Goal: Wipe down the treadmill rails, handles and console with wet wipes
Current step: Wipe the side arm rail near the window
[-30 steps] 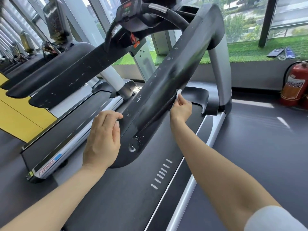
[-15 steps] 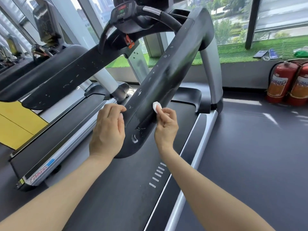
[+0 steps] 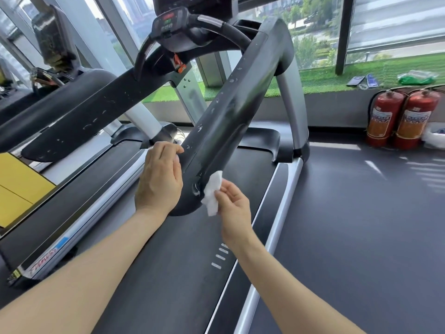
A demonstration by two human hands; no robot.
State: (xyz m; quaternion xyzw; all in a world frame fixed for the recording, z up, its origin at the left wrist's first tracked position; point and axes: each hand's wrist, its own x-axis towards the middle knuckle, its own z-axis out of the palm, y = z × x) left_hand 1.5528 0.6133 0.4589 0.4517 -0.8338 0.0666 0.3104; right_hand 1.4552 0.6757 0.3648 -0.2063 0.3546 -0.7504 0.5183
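Note:
The treadmill's black right rail (image 3: 231, 121) slopes down from the console (image 3: 168, 22) toward me and looks damp and streaked. My left hand (image 3: 160, 179) grips the rail's left edge near its rounded lower end. My right hand (image 3: 232, 206) pinches a crumpled white wet wipe (image 3: 213, 191) against the right side of that lower end. The black left rail (image 3: 79, 116) runs parallel further left. Curved handles (image 3: 216, 25) arc around the console.
The black running belt (image 3: 168, 261) with silver side rails (image 3: 272, 237) lies below my arms. Two red fire extinguishers (image 3: 402, 119) stand at the right wall. A neighbouring treadmill (image 3: 48, 56) is at left. Dark gym floor (image 3: 361, 225) spreads to the right.
My right hand slid the wipe down the right rail's side from its middle to the rounded lower end. My left hand kept its grip on the rail's edge.

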